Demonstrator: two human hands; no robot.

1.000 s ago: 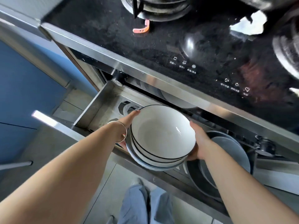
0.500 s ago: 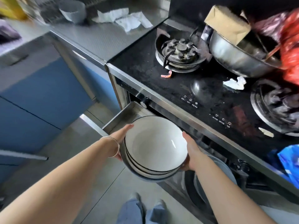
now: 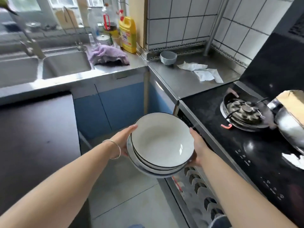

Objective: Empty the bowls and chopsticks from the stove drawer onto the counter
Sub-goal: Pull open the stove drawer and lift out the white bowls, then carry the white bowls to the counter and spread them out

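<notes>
A stack of white bowls [image 3: 162, 142] with thin dark rims hangs in the air at the middle of the view, above the floor and left of the stove. My left hand [image 3: 124, 139] grips the stack's left side and my right hand [image 3: 196, 145] its right side. The open stove drawer [image 3: 195, 186] shows below the stack at the lower right, with an empty metal rack in view. The steel counter [image 3: 184, 79] lies ahead, beyond the stack. No chopsticks are visible.
On the counter stand a small grey bowl [image 3: 168, 57] and crumpled paper towels [image 3: 204, 72]. The black stove top [image 3: 246, 137] has a burner and a steel wok [image 3: 289, 122]. To the left are the sink [image 3: 65, 65], a purple cloth [image 3: 107, 54] and a yellow bottle [image 3: 128, 33].
Both hands have lifted the bowl stack out of the drawer and carried it up and left. The view has swung up from the drawer to the counter and sink.
</notes>
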